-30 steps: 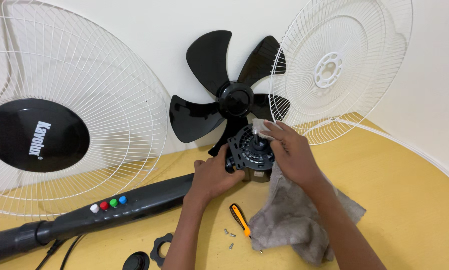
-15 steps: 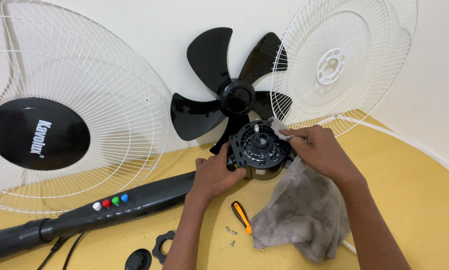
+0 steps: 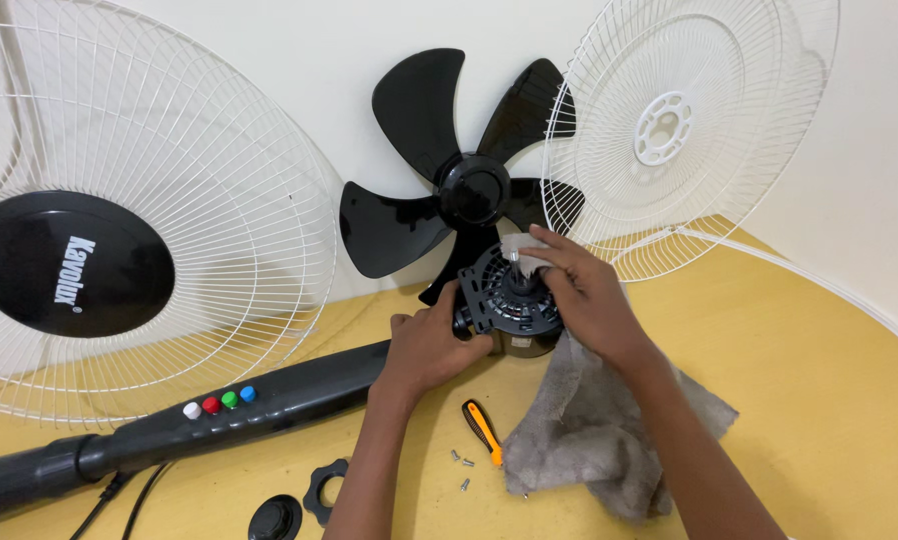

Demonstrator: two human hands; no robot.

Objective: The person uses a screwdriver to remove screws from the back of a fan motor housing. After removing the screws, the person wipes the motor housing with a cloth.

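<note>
A black fan motor (image 3: 510, 302) sits at the end of the black fan stand (image 3: 269, 405), which lies flat on the yellow floor. My left hand (image 3: 431, 345) grips the motor's left side. My right hand (image 3: 581, 292) presses a corner of a grey cloth (image 3: 599, 435) onto the top of the motor near its shaft. The rest of the cloth hangs under my right wrist and lies on the floor.
A black fan blade (image 3: 459, 185) leans on the wall behind the motor. White wire grilles stand left (image 3: 209, 230) and right (image 3: 689, 120). An orange-handled screwdriver (image 3: 483, 429), loose screws (image 3: 461, 466), a black nut (image 3: 324, 490) and a black cap (image 3: 274, 518) lie nearby.
My right hand has shifted left with the cloth, from the motor's right side back onto its top centre. My left hand stays on the motor.
</note>
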